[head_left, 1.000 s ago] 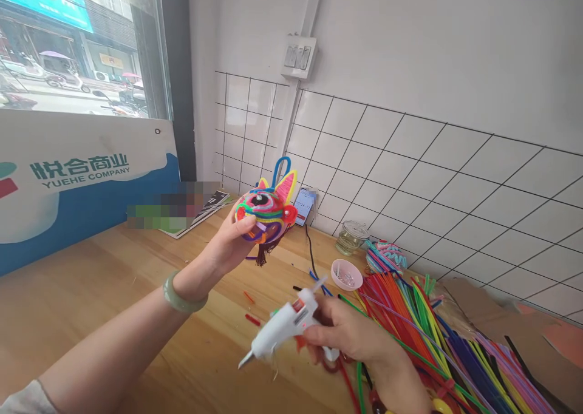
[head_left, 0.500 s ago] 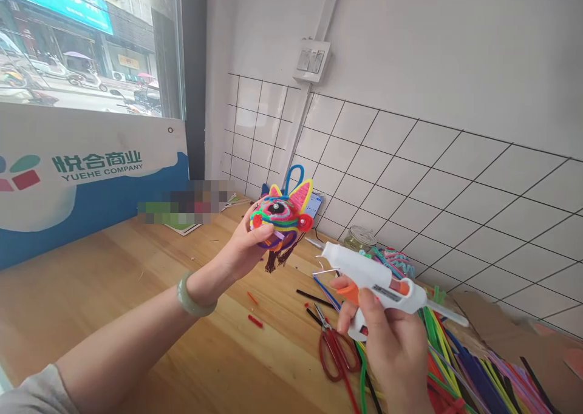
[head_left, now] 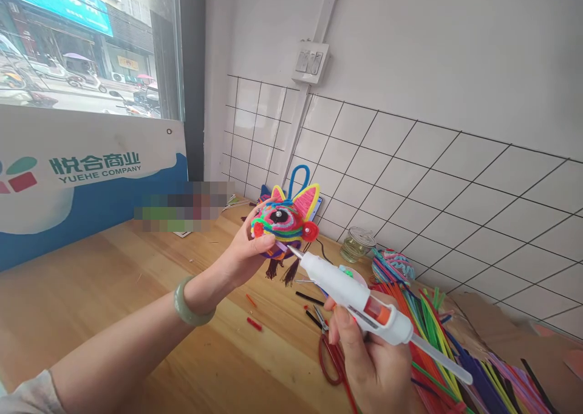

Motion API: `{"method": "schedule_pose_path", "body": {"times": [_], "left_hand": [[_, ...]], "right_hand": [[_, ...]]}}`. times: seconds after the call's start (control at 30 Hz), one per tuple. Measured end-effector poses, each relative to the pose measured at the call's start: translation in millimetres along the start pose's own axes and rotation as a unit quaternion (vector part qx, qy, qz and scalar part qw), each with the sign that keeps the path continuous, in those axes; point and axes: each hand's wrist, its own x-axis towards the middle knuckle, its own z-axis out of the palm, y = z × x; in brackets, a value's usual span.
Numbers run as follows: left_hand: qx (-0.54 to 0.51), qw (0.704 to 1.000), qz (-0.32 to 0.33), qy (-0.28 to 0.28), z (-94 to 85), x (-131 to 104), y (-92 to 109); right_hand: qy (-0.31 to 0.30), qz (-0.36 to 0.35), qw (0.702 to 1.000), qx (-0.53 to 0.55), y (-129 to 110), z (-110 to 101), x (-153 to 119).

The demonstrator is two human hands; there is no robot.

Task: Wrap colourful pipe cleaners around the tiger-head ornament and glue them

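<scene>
My left hand (head_left: 248, 247) is wrapped round a colourful pipe-cleaner ornament (head_left: 286, 223) with pointed pink-and-yellow ears, a blue loop on top and dark tassels below. The thumb lies by a small lilac piece at its lower front. My right hand (head_left: 371, 347) grips a white hot glue gun (head_left: 339, 283), its metal tip at the ornament's lower edge beside the lilac piece. A clear glue stick juts from the gun's back end. Whether the tip touches the ornament is hard to tell.
Red-handled scissors (head_left: 331, 356) lie on the wooden table (head_left: 195, 365), partly behind my right hand. Bundles of coloured pipe cleaners (head_left: 473, 365) spread at the right. A glass jar (head_left: 357, 244) stands by the tiled wall. Small red scraps (head_left: 254, 324) lie in front.
The glue gun has moved left and tilted, bringing its tip to the ornament's lower edge. The ornament has shifted slightly right, still in my left hand.
</scene>
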Motion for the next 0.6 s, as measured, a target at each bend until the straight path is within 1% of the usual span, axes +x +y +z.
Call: {"method": "schedule_pose_path", "body": {"times": [0.1,0.13,0.3,0.47,0.53,0.6], "left_hand": [[-0.003,1.000,-0.001,-0.008,0.1,-0.6,0.0],[-0.004,1.000,-0.002,-0.010,0.2,-0.8,-0.1],[0.002,1.000,0.002,-0.009,0.9,-1.7,-0.2],[0.001,1.000,0.002,0.000,1.1,-2.0,0.4],[0.000,1.000,0.002,0.004,1.3,-2.1,0.6],[-0.001,1.000,0.002,0.006,1.5,-2.3,0.7]], "right_hand": [[-0.024,-0.005,1.000,0.014,-0.1,2.6,-3.2],[-0.023,-0.003,1.000,0.015,-0.6,3.7,-4.3],[0.024,0.019,1.000,-0.003,-2.5,6.8,-9.1],[0.013,-0.009,0.999,-0.036,3.3,3.5,-11.9],[0.023,-0.007,0.999,-0.048,4.4,3.4,-12.1],[0.031,-0.025,0.997,-0.063,4.5,3.9,-11.5]]}}
